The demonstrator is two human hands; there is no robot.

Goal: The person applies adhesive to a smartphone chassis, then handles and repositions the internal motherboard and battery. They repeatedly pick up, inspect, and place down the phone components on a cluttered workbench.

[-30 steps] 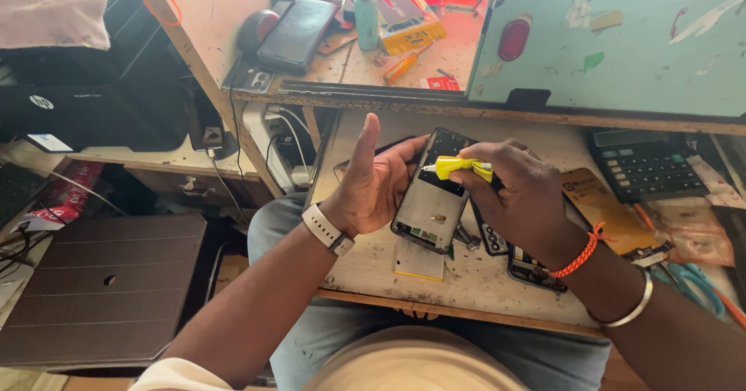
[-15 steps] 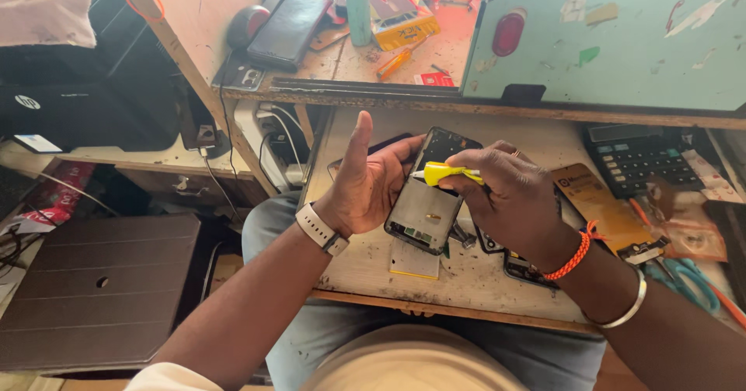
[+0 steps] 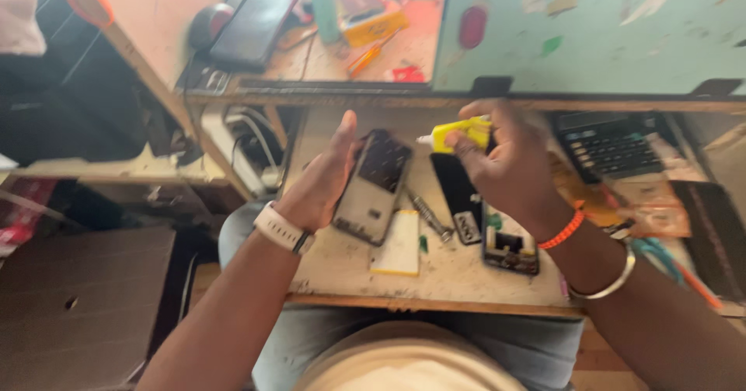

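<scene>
A cramped repair bench fills the view: a scuffed pale worktop (image 3: 435, 270) set under a raised shelf (image 3: 326, 88), with the person seated close against its front edge. The left hand (image 3: 322, 181) cradles an opened phone (image 3: 373, 185) along its edge, fingers straight and thumb behind, tilting the exposed inside up towards the face, a hold that seems meant to keep the back open and steady. The right hand (image 3: 509, 165) is closed around a small yellow tube (image 3: 458, 133), whose pale nozzle points left at the top of the phone without touching it; the grip is tight near the tube's body, as one would hold it to squeeze out a fine bead. That wrist carries an orange cord band (image 3: 563, 232) and a silver bangle (image 3: 610, 282); the left wrist wears a white watch strap (image 3: 281, 228). Just under the phone lies a pale rectangular card or pad (image 3: 398, 245), with a metal tool (image 3: 426, 214) beside it, and two dark phone parts (image 3: 486, 220) rest below the right hand, all close enough to pick up without shifting. A black calculator (image 3: 610, 144) sits to the right. On the shelf above stand a green bottle (image 3: 326, 10), a dark tablet-like slab (image 3: 252, 26) and a yellow box (image 3: 373, 26), blurred.
</scene>
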